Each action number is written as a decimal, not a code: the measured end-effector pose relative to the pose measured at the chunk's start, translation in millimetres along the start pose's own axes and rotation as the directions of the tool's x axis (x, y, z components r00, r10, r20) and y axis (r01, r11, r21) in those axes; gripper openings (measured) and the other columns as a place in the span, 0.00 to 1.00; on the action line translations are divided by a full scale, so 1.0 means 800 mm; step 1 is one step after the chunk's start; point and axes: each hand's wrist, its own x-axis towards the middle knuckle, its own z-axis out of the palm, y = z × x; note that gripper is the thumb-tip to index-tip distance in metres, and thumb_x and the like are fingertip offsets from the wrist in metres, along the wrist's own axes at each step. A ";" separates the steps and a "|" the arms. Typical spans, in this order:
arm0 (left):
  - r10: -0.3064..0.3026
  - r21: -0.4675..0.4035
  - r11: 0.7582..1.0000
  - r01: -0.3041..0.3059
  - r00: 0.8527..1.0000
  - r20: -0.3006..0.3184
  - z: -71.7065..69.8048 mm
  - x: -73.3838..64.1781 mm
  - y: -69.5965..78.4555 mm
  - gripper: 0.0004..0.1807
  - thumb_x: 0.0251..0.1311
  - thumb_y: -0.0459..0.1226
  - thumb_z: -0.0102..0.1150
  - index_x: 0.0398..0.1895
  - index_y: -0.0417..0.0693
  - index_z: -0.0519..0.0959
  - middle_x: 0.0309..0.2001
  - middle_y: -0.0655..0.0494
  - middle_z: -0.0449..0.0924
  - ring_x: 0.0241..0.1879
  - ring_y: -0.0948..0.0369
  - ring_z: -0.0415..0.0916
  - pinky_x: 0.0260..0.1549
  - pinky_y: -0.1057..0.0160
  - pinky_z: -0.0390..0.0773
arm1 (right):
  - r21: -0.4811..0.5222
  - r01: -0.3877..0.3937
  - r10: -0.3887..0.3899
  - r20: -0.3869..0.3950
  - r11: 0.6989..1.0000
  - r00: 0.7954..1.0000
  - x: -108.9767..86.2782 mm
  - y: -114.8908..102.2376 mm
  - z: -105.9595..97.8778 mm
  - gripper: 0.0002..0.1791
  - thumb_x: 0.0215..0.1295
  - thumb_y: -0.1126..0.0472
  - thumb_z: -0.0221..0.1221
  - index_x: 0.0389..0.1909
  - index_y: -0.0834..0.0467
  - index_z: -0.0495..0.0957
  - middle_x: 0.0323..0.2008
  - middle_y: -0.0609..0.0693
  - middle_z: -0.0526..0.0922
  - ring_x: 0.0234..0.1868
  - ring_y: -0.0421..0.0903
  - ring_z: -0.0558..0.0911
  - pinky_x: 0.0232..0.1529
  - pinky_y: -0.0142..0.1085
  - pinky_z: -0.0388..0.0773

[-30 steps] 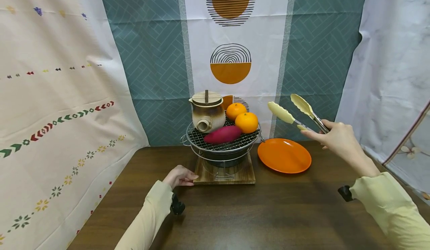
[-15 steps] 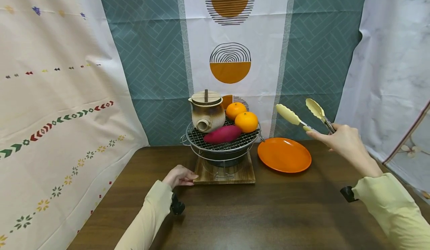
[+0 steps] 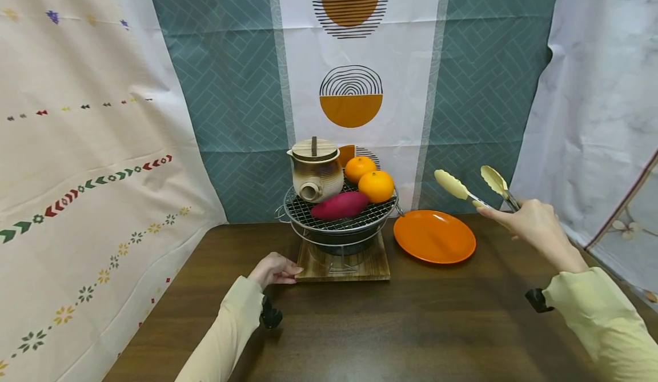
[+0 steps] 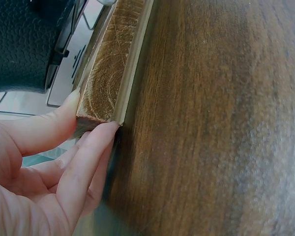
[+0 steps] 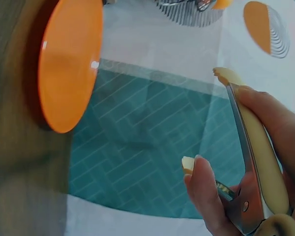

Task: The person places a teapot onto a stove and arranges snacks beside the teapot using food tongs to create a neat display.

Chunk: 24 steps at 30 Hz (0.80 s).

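My left hand (image 3: pixel 275 269) pinches the near left corner of a square wooden board (image 3: pixel 321 270), thumb on top and fingers under the edge in the left wrist view. On that board stands a round tabletop grill (image 3: pixel 336 234) with a wire mesh. The mesh carries a brown and cream clay teapot (image 3: pixel 326 183) with a wooden lid, a purple sweet potato (image 3: pixel 339 205) and two mandarins (image 3: pixel 376 186). Off to the right, my right hand (image 3: pixel 540 228) holds cream-tipped metal tongs (image 3: pixel 451 185) in the air, their two tips spread with nothing between them.
An orange plate (image 3: pixel 434 236) lies on the brown wooden table (image 3: pixel 385 330), right of the grill and below the tongs. Patterned cloths hang behind (image 3: pixel 236 113) and along both sides. Wire handles stick out from the grill's sides.
My right hand has moved the tongs to the right and slightly down, away from the grill. The left hand stays at the board's corner. Food and teapot keep their places.
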 end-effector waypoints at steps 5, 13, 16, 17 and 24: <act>0.004 0.001 1.000 -0.004 1.000 0.000 0.000 -0.001 0.000 0.19 0.50 0.23 0.60 0.44 0.19 0.69 0.31 0.42 0.73 0.22 0.58 0.75 0.28 0.62 0.80 | -0.009 -0.033 0.034 0.035 0.999 0.999 0.000 0.019 0.006 0.39 0.45 0.26 0.54 0.14 0.63 0.68 0.08 0.51 0.71 0.18 0.51 0.71 0.16 0.38 0.62; -0.013 -0.004 1.000 0.013 1.000 -0.005 -0.002 -0.002 -0.002 0.19 0.50 0.23 0.60 0.45 0.19 0.69 0.31 0.42 0.74 0.21 0.58 0.75 0.27 0.62 0.80 | -0.044 -0.059 0.061 0.054 0.997 0.997 0.000 0.045 0.016 0.38 0.44 0.26 0.54 0.08 0.60 0.64 0.10 0.49 0.64 0.18 0.51 0.68 0.16 0.37 0.62; -0.024 -0.009 1.000 0.024 1.000 -0.009 -0.002 -0.002 -0.003 0.19 0.51 0.24 0.60 0.45 0.20 0.69 0.30 0.42 0.75 0.21 0.59 0.75 0.27 0.62 0.80 | -0.065 -0.050 0.053 0.048 0.997 0.997 0.000 0.054 0.021 0.37 0.45 0.27 0.54 0.09 0.57 0.60 0.12 0.49 0.60 0.17 0.50 0.66 0.15 0.37 0.60; -0.021 -0.007 1.000 0.021 1.000 -0.006 -0.002 -0.002 -0.004 0.19 0.51 0.24 0.60 0.45 0.20 0.69 0.30 0.42 0.75 0.21 0.59 0.75 0.27 0.63 0.80 | -0.071 -0.046 0.050 0.046 0.996 0.998 0.000 0.056 0.022 0.36 0.46 0.27 0.54 0.10 0.56 0.59 0.12 0.49 0.59 0.17 0.50 0.65 0.15 0.37 0.60; -0.005 -0.015 1.000 0.005 1.000 0.007 -0.002 -0.002 -0.003 0.20 0.51 0.23 0.60 0.46 0.18 0.67 0.29 0.45 0.77 0.22 0.59 0.75 0.27 0.62 0.80 | -0.064 -0.086 0.092 0.098 0.994 0.991 0.002 0.070 0.025 0.38 0.44 0.25 0.53 0.07 0.58 0.65 0.09 0.49 0.66 0.16 0.50 0.68 0.16 0.37 0.62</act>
